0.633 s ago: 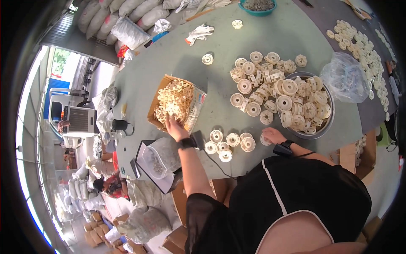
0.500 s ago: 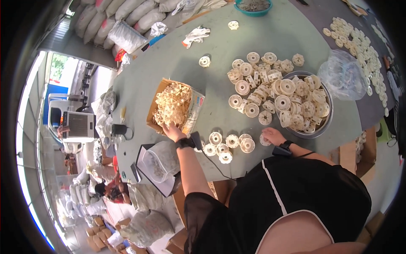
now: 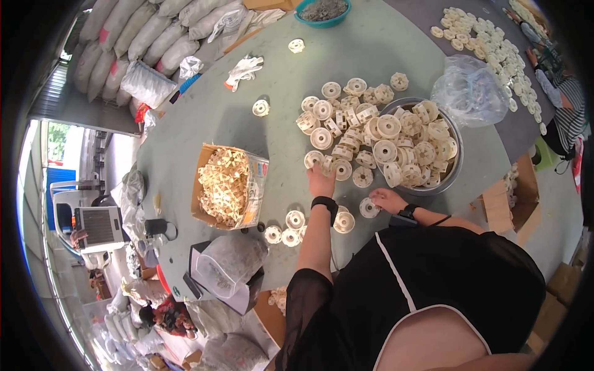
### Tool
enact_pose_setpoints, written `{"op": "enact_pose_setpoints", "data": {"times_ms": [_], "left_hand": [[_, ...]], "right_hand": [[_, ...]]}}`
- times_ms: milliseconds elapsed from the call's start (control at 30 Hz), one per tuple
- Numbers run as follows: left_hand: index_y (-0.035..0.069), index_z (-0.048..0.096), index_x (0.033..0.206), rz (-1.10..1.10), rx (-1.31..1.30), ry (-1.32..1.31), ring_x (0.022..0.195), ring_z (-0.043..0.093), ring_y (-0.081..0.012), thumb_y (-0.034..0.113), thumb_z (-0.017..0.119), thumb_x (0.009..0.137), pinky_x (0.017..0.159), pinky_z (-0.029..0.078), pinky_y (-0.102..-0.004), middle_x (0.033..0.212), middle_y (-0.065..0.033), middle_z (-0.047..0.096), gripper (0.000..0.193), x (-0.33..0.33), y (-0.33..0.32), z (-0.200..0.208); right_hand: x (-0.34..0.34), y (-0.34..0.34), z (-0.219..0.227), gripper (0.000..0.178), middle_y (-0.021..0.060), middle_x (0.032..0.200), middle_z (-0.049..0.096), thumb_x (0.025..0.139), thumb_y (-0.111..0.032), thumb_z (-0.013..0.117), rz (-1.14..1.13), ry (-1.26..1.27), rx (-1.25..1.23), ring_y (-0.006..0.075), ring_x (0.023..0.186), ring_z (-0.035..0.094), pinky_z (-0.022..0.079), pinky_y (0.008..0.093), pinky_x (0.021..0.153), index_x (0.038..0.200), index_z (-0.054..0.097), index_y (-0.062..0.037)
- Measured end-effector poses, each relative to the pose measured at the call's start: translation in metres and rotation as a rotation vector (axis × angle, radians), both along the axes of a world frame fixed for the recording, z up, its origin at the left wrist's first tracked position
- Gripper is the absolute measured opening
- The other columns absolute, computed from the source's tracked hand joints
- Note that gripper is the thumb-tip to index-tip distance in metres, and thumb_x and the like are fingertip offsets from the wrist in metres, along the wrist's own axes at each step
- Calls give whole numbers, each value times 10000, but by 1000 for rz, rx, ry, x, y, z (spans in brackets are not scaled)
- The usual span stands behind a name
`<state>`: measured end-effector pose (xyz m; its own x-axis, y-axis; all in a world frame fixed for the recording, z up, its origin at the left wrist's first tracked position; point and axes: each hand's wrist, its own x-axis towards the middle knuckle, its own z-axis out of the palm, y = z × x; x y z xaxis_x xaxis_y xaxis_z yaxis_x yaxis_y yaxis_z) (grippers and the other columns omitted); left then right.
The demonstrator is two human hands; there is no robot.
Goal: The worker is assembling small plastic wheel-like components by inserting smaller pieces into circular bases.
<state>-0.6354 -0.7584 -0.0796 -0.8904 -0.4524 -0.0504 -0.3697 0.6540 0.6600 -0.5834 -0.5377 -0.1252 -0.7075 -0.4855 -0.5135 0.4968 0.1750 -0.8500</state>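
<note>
Head view: the green table (image 3: 281,133) carries a loose pile of cream wheels (image 3: 322,138) against the left of the metal bowl (image 3: 458,164), my reference; more wheels are heaped in the bowl, whose wall apparently keeps them gathered. Left of the bowl, past the pile, stands a cardboard box (image 3: 255,193). A clear plastic bag (image 3: 468,91) lies just beside the bowl's far-right rim. The left hand (image 3: 322,180) reaches to the pile's near edge, left of the bowl, fingers among wheels; I cannot tell whether they grip. The right hand (image 3: 388,201), nearer the body than the bowl, has bent fingers at one wheel's (image 3: 369,209) edge, seemingly steadying it; firmness cannot be told. Small pale parts (image 3: 223,185) fill the box, its walls presumably preventing scatter. Margins: the table's near edge runs close to the bowl's near side, so room looks tight; wider bare tabletop separates pile and box, left of the bowl.
</note>
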Motion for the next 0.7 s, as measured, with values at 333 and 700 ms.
{"op": "enact_pose_setpoints", "data": {"times_ms": [333,700], "left_hand": [[32,516,942,92,255,152,764,510,-290,99,643,642,673,431,-336,911,-131,495,332,40,12,5],[46,541,1011,-326,182,144,718,523,-199,145,679,656,618,430,-272,940,-91,518,394,105,62,34]], "right_hand": [[-18,-20,31,331,106,975,536,822,-227,517,-31,-404,-264,217,819,573,487,328,685,1103,455,-63],[-17,-24,31,401,29,801,589,806,-496,406,-92,-699,-331,156,715,568,464,328,606,905,557,-138]]}}
